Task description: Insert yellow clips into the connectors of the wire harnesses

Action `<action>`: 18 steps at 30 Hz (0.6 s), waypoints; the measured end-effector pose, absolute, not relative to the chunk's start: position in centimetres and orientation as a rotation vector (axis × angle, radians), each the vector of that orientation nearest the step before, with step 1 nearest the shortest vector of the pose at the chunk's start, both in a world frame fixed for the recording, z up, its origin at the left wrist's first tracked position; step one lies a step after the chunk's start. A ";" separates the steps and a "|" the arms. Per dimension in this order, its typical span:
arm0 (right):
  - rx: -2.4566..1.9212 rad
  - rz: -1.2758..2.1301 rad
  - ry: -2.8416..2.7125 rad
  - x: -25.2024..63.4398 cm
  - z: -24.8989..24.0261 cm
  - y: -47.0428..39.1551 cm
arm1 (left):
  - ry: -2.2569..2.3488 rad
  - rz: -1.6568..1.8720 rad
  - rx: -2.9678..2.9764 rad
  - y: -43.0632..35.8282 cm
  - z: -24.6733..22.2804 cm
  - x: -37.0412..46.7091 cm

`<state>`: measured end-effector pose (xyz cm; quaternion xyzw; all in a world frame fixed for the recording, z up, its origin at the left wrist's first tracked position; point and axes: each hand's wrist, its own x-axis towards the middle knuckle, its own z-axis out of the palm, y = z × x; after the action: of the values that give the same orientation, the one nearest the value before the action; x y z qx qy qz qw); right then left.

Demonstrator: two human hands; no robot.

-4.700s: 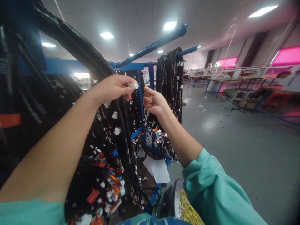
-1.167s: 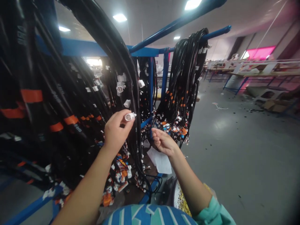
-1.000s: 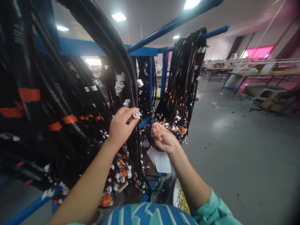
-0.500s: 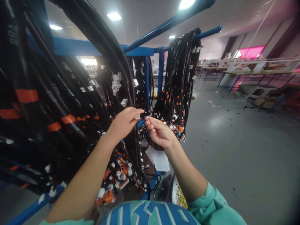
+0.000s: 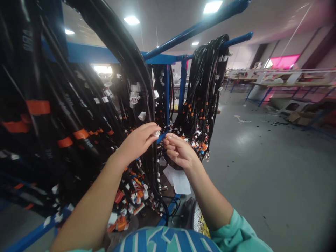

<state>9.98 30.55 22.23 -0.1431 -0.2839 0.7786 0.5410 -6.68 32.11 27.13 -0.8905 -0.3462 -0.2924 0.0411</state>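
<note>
Between the thumb and fingers of my left hand [image 5: 139, 141] is a small white connector [image 5: 157, 133], its square face turned toward me. Just to the right, my right hand [image 5: 180, 149] pinches a tiny yellow piece [image 5: 167, 138], mostly covered by the fingertips. A small gap separates the two hands. Right behind my left hand hangs a thick black cable bundle [image 5: 147, 84] with more white connectors [image 5: 134, 98] on it. Below my hands lies a mass of orange and white connectors [image 5: 136, 196].
A blue rack [image 5: 168, 91] carries black wire harnesses [image 5: 207, 80] on its bars. White paper [image 5: 181, 182] lies under my right wrist. A white perforated basket [image 5: 196, 217] of yellow pieces stands near my body. Worktables [image 5: 283, 84] stand farther right beyond the grey floor [image 5: 249, 168].
The whole view has shifted slightly, with the rack appearing a little farther right and lower. My hands keep nearly the same pose, still holding the white connector and the yellow piece.
</note>
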 end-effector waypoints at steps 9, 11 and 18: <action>-0.408 1.808 -0.703 9.9 22.0 30.6 | -1.067 -0.982 -2.689 32.3 26.6 -7.1; -0.427 1.793 -0.712 10.0 22.0 30.6 | -1.075 -1.016 -2.688 32.3 26.6 -7.1; -0.413 1.806 -0.742 10.2 21.6 30.7 | -1.122 -1.144 -2.654 32.5 26.4 -6.8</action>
<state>10.24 30.71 21.56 -0.1738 -0.3125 0.7605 0.5419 -6.80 32.52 26.38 -0.8558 -0.3619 -0.3690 0.0206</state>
